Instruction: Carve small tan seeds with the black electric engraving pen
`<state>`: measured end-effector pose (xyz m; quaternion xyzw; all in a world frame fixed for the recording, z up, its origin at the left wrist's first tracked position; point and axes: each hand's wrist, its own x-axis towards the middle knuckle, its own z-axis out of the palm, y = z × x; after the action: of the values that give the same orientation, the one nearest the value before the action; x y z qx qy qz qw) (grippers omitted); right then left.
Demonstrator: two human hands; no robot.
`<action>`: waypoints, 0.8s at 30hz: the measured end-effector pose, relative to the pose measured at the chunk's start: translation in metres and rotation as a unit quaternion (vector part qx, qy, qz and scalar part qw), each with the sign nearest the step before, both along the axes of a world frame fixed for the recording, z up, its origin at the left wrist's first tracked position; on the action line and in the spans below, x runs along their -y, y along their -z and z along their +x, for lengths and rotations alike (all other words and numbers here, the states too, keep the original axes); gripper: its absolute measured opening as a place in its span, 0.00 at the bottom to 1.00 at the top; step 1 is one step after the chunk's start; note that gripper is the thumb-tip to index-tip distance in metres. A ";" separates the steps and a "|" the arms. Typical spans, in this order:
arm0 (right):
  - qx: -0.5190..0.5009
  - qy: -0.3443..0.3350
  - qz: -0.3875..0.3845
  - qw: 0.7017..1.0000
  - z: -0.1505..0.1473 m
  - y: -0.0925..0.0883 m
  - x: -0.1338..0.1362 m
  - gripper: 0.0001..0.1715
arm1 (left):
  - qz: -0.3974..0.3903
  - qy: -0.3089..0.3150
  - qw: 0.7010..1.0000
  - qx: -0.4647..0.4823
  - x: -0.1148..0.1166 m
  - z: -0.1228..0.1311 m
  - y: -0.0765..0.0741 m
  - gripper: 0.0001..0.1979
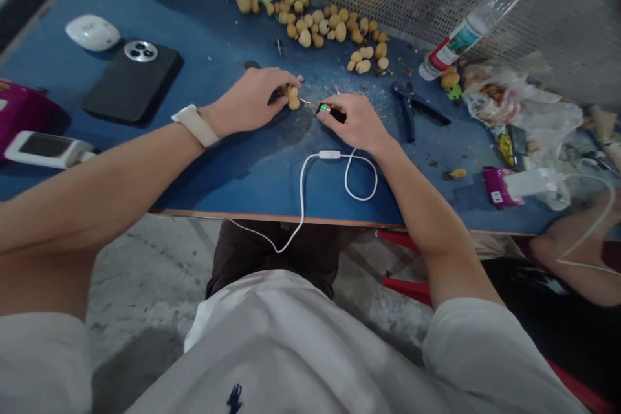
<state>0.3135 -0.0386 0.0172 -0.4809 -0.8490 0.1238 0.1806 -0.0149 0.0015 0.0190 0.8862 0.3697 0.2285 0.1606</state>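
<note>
Between the fingers of my left hand point(257, 100) is a small tan gourd point(293, 98), pinched just above the blue table. My right hand point(356, 119) grips a black-bodied tool point(338, 116) whose thin metal tip points left and reaches the gourd; whether it touches cannot be made out. A white cable point(301, 187) with an inline switch point(330, 154) loops below my right hand; its end at the hand is hidden. Pale crumbs lie around the fingertips. Beyond my hands stretches a long pile of small gourds point(334, 22), with a smaller cluster point(363, 59) in front.
Blue-handled pliers point(406, 110) lie right of my right hand. A clear bottle point(478, 26) leans at the back right, near plastic bags point(499, 100) and a purple box point(499, 186). On the left are a black phone point(130, 87) and a white case point(92, 32). Another person's arm point(577, 252) rests at far right.
</note>
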 end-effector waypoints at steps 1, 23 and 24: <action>-0.002 0.001 0.000 1.000 0.000 0.000 0.000 0.35 | 0.001 0.000 1.000 0.002 -0.001 0.000 0.002 0.35; -0.009 -0.001 0.004 1.000 -0.005 -0.003 0.004 0.40 | -0.012 -0.007 1.000 0.002 -0.002 -0.001 0.001 0.31; -0.012 -0.009 0.003 1.000 -0.006 -0.003 0.004 0.40 | -0.013 -0.010 1.000 -0.005 -0.001 -0.001 0.000 0.32</action>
<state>0.3079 -0.0430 0.0206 -0.4710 -0.8514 0.1287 0.1915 -0.0160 0.0025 0.0195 0.8811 0.3826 0.2212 0.1683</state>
